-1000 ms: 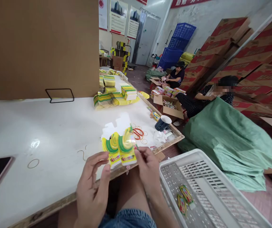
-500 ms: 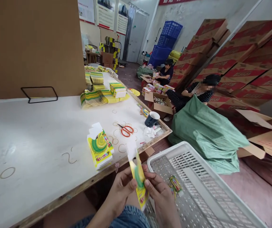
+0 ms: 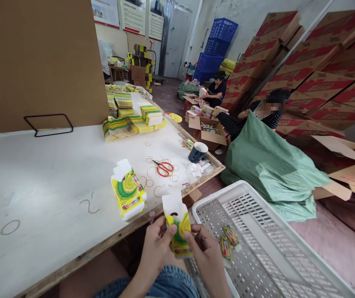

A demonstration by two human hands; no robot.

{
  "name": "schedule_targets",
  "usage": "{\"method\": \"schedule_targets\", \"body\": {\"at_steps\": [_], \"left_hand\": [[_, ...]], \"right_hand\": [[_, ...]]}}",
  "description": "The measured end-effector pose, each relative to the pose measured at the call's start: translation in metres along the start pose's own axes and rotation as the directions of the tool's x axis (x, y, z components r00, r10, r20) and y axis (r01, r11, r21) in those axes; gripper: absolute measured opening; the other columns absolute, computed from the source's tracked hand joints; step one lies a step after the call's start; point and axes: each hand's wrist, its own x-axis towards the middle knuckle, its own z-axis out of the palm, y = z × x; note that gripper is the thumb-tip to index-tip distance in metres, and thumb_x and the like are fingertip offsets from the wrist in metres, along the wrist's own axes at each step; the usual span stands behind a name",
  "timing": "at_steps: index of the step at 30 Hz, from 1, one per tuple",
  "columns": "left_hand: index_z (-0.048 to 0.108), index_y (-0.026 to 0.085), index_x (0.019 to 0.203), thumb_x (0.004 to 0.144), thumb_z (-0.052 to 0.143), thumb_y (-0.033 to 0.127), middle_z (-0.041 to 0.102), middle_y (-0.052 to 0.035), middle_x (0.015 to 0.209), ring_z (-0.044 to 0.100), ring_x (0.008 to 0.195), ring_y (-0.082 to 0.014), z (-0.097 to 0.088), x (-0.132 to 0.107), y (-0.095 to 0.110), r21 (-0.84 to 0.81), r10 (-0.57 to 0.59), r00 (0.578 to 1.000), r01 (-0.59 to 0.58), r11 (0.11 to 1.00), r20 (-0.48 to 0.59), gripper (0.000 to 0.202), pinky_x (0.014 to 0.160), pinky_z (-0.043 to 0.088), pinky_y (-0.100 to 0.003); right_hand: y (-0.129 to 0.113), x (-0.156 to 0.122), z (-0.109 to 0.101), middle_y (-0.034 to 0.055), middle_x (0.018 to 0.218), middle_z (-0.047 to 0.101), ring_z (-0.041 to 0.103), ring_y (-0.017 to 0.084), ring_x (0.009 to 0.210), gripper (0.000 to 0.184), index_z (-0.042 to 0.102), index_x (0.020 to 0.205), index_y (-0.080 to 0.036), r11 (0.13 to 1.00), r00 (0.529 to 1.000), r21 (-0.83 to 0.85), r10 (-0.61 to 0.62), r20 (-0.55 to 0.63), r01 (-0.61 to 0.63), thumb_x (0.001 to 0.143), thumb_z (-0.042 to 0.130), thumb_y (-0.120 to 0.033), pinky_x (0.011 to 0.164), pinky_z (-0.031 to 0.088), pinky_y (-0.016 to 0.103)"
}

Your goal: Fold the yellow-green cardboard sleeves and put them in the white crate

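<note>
Both my hands hold one small yellow-and-green carton (image 3: 177, 225) above my lap, just off the table's near edge. My left hand (image 3: 157, 244) pinches its left side and my right hand (image 3: 207, 252) grips its right side; the carton's white top flap stands open. A small stack of the same flat cartons (image 3: 128, 192) lies on the white table (image 3: 41, 182) a little to the left. Two small wrapped packets (image 3: 229, 242) lie in the white plastic crate (image 3: 258, 231) by my right hand.
Red scissors (image 3: 164, 167), loose rubber bands and a dark mug (image 3: 197, 152) sit near the table's right edge. More carton stacks (image 3: 134, 120) lie farther back. A green sack (image 3: 267, 165), two seated people and stacked red boxes are to the right.
My hands went from holding a fanned bundle over the table to holding a single carton over my lap. The stack now lies on the table, and the carton has turned to face me.
</note>
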Motion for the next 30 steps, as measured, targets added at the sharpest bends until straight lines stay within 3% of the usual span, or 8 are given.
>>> {"method": "schedule_targets", "body": {"at_steps": [4, 9, 12, 16, 20, 22, 26, 30], "left_hand": [[0.069, 0.012, 0.083, 0.071, 0.073, 0.033, 0.075, -0.0073, 0.078, 0.068, 0.072, -0.0236, 0.002, -0.001, -0.006, 0.042, -0.034, 0.999, 0.033, 0.999, 0.027, 0.025, 0.067, 0.051, -0.031], [0.047, 0.021, 0.114, 0.076, 0.069, 0.022, 0.072, -0.0062, 0.097, 0.067, 0.089, -0.0217, 0.001, -0.006, 0.000, 0.079, 0.018, 1.000, -0.016, 0.997, -0.022, 0.045, 0.079, 0.049, -0.031], [0.036, 0.024, 0.123, 0.081, 0.063, 0.022, 0.070, -0.0071, 0.104, 0.065, 0.094, -0.0211, -0.003, -0.010, 0.007, 0.078, 0.055, 0.996, -0.062, 0.995, 0.077, 0.050, 0.081, 0.048, -0.031], [0.051, 0.021, 0.117, 0.079, 0.065, 0.023, 0.070, -0.0054, 0.097, 0.064, 0.089, -0.0203, -0.008, -0.011, 0.009, 0.133, 0.001, 0.971, -0.034, 0.991, 0.238, 0.040, 0.079, 0.047, -0.029], [0.058, 0.020, 0.095, 0.076, 0.068, 0.020, 0.066, 0.0006, 0.077, 0.061, 0.072, -0.0152, -0.009, -0.010, 0.003, 0.104, -0.073, 0.954, 0.044, 0.994, 0.292, 0.022, 0.064, 0.044, -0.023], [0.054, 0.022, 0.102, 0.078, 0.067, 0.020, 0.066, 0.0002, 0.080, 0.061, 0.072, -0.0148, -0.009, -0.010, 0.000, 0.070, -0.047, 0.957, 0.028, 0.997, 0.285, 0.028, 0.066, 0.045, -0.023], [0.035, 0.026, 0.134, 0.079, 0.067, 0.021, 0.068, -0.0078, 0.107, 0.064, 0.093, -0.0207, -0.008, -0.010, 0.000, 0.027, -0.011, 0.962, 0.004, 1.000, 0.275, 0.064, 0.083, 0.047, -0.032], [0.059, 0.021, 0.114, 0.079, 0.066, 0.022, 0.070, -0.0079, 0.108, 0.064, 0.094, -0.0224, -0.009, -0.007, -0.001, 0.112, -0.008, 0.970, -0.020, 0.994, 0.245, 0.036, 0.082, 0.049, -0.030]], "right_hand": [[-0.003, 0.006, 0.001, 0.0016, 0.068, 0.063, 0.056, 0.017, 0.061, 0.028, 0.062, 0.082, -0.017, 0.996, 1.000, 0.094, -0.001, 0.019, -0.001, 0.082, 0.059, -0.044, 0.056, 0.045, 0.026], [-0.005, 0.013, -0.004, 0.0059, 0.086, 0.066, 0.060, 0.018, 0.066, 0.030, 0.059, 0.103, -0.019, 0.992, 0.999, 0.122, -0.031, 0.030, 0.027, 0.082, 0.061, -0.040, 0.062, 0.049, 0.027], [-0.007, 0.017, -0.017, 0.0073, 0.101, 0.064, 0.061, 0.018, 0.074, 0.033, 0.054, 0.115, -0.022, 0.988, 0.983, 0.130, -0.103, 0.154, 0.083, 0.086, 0.058, -0.035, 0.069, 0.049, 0.028], [-0.011, 0.023, -0.033, 0.0030, 0.086, 0.063, 0.058, 0.016, 0.070, 0.021, 0.058, 0.105, -0.021, 0.989, 0.936, 0.075, -0.146, 0.322, 0.128, 0.089, 0.052, -0.034, 0.062, 0.045, 0.025], [-0.015, 0.027, -0.038, -0.0009, 0.065, 0.057, 0.053, 0.015, 0.059, 0.024, 0.061, 0.079, -0.019, 0.980, 0.920, -0.058, -0.156, 0.359, 0.189, 0.091, 0.048, -0.036, 0.054, 0.040, 0.023], [-0.015, 0.029, -0.036, 0.0007, 0.069, 0.060, 0.057, 0.016, 0.064, 0.024, 0.062, 0.079, -0.020, 0.976, 0.931, -0.083, -0.163, 0.327, 0.200, 0.091, 0.048, -0.036, 0.058, 0.044, 0.025], [-0.011, 0.032, -0.031, 0.0083, 0.102, 0.065, 0.062, 0.024, 0.094, 0.022, 0.068, 0.095, -0.023, 0.972, 0.953, -0.081, -0.199, 0.227, 0.222, 0.089, 0.051, -0.036, 0.076, 0.050, 0.033], [-0.011, 0.035, -0.036, 0.0075, 0.096, 0.068, 0.062, 0.024, 0.093, 0.028, 0.071, 0.098, -0.024, 0.951, 0.925, -0.088, -0.265, 0.272, 0.298, 0.091, 0.047, -0.036, 0.081, 0.048, 0.036]]}}
